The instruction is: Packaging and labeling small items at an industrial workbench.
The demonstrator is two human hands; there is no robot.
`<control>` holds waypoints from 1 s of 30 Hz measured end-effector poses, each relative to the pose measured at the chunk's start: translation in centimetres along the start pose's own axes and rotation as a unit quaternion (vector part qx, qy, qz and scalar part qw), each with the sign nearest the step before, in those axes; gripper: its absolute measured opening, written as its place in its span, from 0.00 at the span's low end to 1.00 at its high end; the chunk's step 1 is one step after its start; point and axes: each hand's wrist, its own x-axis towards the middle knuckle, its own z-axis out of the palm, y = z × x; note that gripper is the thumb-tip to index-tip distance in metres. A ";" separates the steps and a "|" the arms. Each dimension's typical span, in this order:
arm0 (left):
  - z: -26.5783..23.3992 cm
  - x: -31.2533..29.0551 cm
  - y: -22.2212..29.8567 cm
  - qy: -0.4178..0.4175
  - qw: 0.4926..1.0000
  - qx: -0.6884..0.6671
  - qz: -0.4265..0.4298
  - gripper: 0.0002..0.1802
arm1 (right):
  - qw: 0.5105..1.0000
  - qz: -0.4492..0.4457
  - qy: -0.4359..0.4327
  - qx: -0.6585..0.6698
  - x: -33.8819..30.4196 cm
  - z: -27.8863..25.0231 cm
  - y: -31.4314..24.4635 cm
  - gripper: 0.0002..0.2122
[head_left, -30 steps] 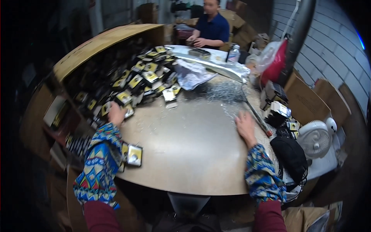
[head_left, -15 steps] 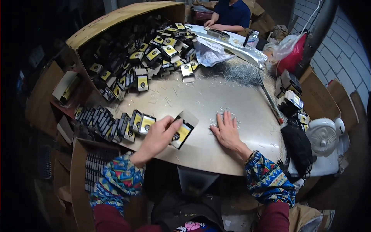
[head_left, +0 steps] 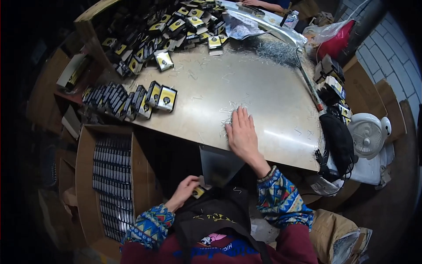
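Note:
My left hand [head_left: 183,193] is below the table's front edge, close to my lap. Its fingers are closed on a small black-and-yellow cardboard box [head_left: 199,192], mostly hidden by the hand and dark apron. My right hand [head_left: 244,137] lies flat on the metal-topped table [head_left: 277,97], fingers stretched out and side by side. Loose thin silvery pins [head_left: 227,118] are scattered by its fingertips. A grey translucent panel or chute [head_left: 217,163] hangs under the table edge between my hands. On the table's left stands a row of similar boxes [head_left: 115,100], upright and leaning together.
A large heap of boxes [head_left: 176,25] fills the far left, partly in a big carton [head_left: 90,33]. A deep carton [head_left: 135,176] packed with rows of boxes stands low left. A mound of pins [head_left: 277,52], a rod [head_left: 310,83] and a white fan [head_left: 365,136] are on the right.
My left hand has dropped from over the table to my lap with the box. My right hand has slid nearer the front edge, pins with it. The view has tilted down.

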 end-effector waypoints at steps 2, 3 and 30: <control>1.3 -0.2 -0.4 -0.064 0.997 0.032 0.003 0.15 | 1.000 -0.013 0.007 0.012 -2.1 0.1 -1.9 0.26; 1.9 -0.2 -0.7 -0.075 0.997 -0.011 -0.018 0.14 | 1.000 -0.009 0.006 0.017 -3.1 -0.2 -2.9 0.26; 5.2 -2.5 -0.7 0.088 0.916 0.284 0.270 0.30 | 0.967 -0.169 -0.138 0.132 -12.3 -1.6 -6.0 0.18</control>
